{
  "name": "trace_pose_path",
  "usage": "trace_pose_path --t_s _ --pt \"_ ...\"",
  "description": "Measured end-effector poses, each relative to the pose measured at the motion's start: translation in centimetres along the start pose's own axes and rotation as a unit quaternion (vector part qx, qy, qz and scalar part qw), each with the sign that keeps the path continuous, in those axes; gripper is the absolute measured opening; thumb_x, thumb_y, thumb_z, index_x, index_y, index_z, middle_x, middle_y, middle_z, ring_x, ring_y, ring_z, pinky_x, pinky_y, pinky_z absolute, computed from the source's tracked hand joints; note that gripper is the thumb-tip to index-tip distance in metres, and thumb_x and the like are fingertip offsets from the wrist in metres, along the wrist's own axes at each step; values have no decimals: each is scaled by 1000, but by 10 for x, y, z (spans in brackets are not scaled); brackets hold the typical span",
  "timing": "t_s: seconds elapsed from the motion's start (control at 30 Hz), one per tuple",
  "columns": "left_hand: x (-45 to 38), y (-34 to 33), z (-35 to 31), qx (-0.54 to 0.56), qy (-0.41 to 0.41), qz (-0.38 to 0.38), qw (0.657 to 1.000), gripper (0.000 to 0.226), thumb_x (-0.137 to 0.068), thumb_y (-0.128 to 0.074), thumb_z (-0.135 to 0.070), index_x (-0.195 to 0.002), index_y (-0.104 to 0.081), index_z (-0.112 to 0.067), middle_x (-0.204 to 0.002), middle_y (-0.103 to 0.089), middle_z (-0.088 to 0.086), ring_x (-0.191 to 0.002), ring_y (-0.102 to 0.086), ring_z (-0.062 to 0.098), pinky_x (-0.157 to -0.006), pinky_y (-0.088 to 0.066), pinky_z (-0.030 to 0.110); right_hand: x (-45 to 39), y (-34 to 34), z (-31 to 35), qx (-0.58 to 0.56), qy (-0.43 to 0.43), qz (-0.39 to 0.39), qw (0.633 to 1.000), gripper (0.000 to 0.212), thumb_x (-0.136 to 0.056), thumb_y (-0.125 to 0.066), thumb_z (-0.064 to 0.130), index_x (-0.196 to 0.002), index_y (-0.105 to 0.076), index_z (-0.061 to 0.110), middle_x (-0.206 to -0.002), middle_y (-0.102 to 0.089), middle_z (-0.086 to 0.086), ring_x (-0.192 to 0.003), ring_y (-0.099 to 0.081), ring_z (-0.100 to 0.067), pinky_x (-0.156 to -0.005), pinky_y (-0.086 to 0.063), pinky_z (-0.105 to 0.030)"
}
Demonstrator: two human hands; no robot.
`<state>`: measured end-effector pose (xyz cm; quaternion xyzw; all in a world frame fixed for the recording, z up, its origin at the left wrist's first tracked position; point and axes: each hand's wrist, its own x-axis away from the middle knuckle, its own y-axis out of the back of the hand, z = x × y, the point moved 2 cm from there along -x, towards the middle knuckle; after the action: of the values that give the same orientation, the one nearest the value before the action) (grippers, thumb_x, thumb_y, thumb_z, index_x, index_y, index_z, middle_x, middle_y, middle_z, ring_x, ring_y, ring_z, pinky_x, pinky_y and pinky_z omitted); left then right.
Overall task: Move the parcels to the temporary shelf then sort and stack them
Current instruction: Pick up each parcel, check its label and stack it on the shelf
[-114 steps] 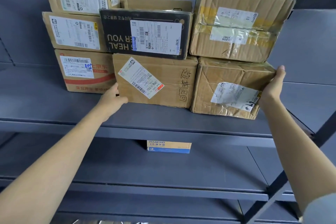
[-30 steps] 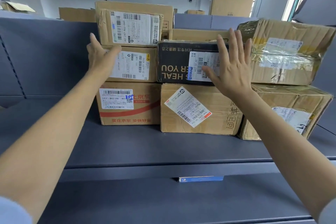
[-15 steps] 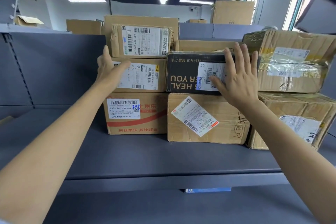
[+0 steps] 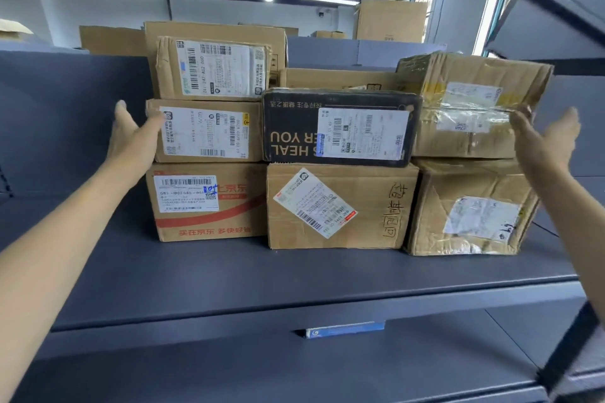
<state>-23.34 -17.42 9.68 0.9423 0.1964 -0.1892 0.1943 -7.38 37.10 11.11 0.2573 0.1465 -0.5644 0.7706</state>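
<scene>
- We see the parcels stacked on a grey shelf, in three columns side by side.
- Left column: a red-printed box at the bottom, a labelled box on it, and a top box above that.
- Middle column: a brown box with a tilted label and handwriting, carrying a black box whose print reads upside down.
- Right column: a creased box below and a taped box on it, both crumpled.
- Our left hand is spread, the thumb touching the front left edge of the labelled box, the fingers along its side; it clamps nothing.
- Our right hand is also spread, fingers straight, at the right end of the taped box; we cannot tell whether it touches the cardboard.
- The two hands are well apart, with the whole stack between them.
- More cartons stand behind the shelf, and a blue box peeks out under its edge.
</scene>
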Motion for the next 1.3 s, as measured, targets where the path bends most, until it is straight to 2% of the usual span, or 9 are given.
trace_pose_path --t_s 0.1,0.27,0.5,0.63,0.73,0.9,1.0,1.1,1.3 --pt "11 -16 -3 -20 2 -5 1000 79 -85 -48 -46 -149 -10 -18 -151 -27 10 -135 -31 32 -107 -29 50 -4 -4 -24 40 -25 80 996 97 -86 -61 49 -151 -5 5 -159 -9 -14 -146 -11 -28 -118 -12 -38" --pt "37 -45 -16 -125 -35 -70 989 83 -89 -47 -34 -150 5 -12 -157 10 16 -144 5 33 -114 -3 54 5 -19 -32 159 63 115 978 100 -83 -56 63 -152 -4 12 -159 -7 -15 -146 -9 -31 -119 -10 -48" --pt "77 -82 -24 -209 -55 -46 975 78 -95 -41 -40 -150 5 -12 -154 18 20 -143 14 35 -113 5 55 -1 -19 -32 165 77 148 972 99 -85 -50 64 -151 -1 8 -158 -5 -19 -146 -6 -33 -119 -9 -47" --pt "103 -105 -41 -186 -114 -16 976 68 -97 -42 -36 -150 -9 -8 -157 -1 20 -144 3 33 -116 2 45 3 -17 -28 141 85 159 974 90 -89 -50 57 -150 -9 6 -158 -5 -20 -146 -5 -34 -119 -8 -46" --pt "116 -116 -56 -168 -164 -38 971 61 -96 -47 -28 -145 -23 -2 -152 -20 21 -142 -12 35 -116 -7 44 21 -23 -15 144 187 155 959 71 -94 -49 42 -147 -22 5 -157 -12 -20 -145 -10 -33 -118 -11 -44" --pt "127 -132 -69 -72 -117 2 991 59 -92 -48 -13 -145 -23 -5 -142 -37 16 -131 -34 31 -107 -29 41 76 -41 25 24 315 250 915 52 -96 -48 21 -144 -33 8 -150 -37 -10 -136 -37 -26 -107 -33 -35" --pt "129 -134 -67 -71 -96 25 993 63 -89 -47 -10 -146 -21 -8 -143 -37 14 -130 -36 30 -107 -33 45 103 -55 42 -34 326 327 887 50 -89 -51 11 -137 -36 11 -129 -55 -12 -108 -57 -30 -84 -49 -37" --pt "130 -134 -69 -72 -75 40 994 68 -90 -48 -11 -148 -14 -9 -149 -29 12 -135 -31 28 -110 -31 46 110 -66 44 -44 312 315 895 55 -84 -52 8 -135 -32 10 -130 -52 -11 -98 -59 -31 -68 -43 -32" --pt "133 -139 -71 -93 -75 45 992 78 -92 -52 -13 -150 0 -7 -156 -12 11 -141 -20 28 -114 -25 45 111 -69 43 -33 303 327 895 66 -81 -53 9 -141 -26 9 -134 -47 -12 -109 -54 -31 -77 -40 -30"
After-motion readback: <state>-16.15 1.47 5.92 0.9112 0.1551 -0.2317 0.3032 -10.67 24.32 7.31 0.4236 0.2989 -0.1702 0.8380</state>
